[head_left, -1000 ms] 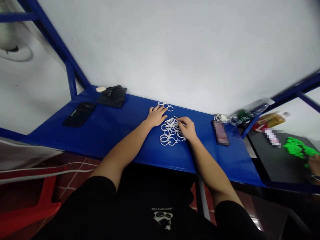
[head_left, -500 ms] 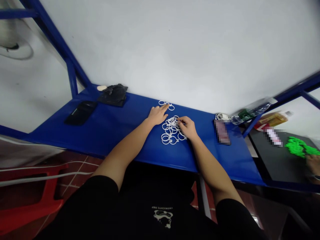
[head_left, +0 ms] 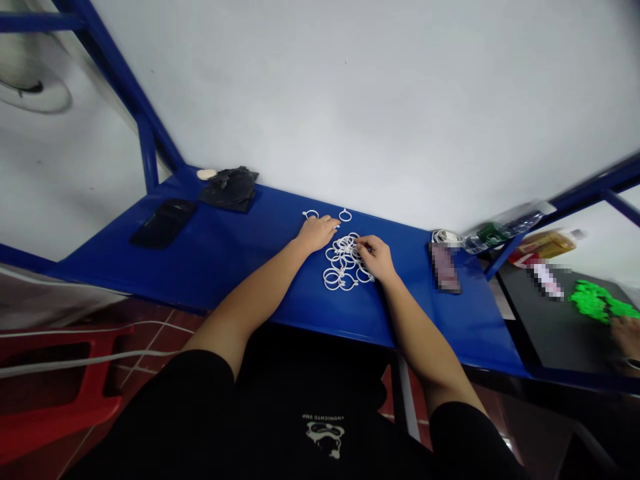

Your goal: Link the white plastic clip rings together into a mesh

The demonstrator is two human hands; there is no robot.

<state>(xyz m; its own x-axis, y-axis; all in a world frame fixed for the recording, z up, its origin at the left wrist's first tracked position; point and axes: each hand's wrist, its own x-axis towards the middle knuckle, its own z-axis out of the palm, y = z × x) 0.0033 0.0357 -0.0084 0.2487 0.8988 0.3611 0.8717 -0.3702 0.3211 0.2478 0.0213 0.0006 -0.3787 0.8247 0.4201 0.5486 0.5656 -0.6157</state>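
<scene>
A loose pile of white plastic curtain rings [head_left: 342, 281], each with a small eyelet, lies on the blue tabletop [head_left: 240, 260] in front of me. My left hand [head_left: 317, 234] is at the pile's far left, fingers curled down, a bit of white ring showing at the fingertips. Just beyond it lies one ring [head_left: 311, 214], partly behind the hand. Another single ring [head_left: 345, 216] lies apart near the wall. At the pile's right edge, my right hand [head_left: 376, 255] has thumb and fingers pinched together on a ring, mostly hidden by the fingers.
To the left are a dark flat pouch [head_left: 163, 223] and a crumpled black bag [head_left: 231, 189]. On the right lie a blurred-out phone [head_left: 445, 267], a coiled white cable [head_left: 447, 237] and a plastic bottle [head_left: 505, 227]. Another person's hand [head_left: 627, 333] touches green pieces [head_left: 595, 300] on the neighbouring table.
My left hand has drawn back slightly towards the pile, its stretched fingers now curled. The two rings by the wall now lie farther apart. My right hand stays at the pile.
</scene>
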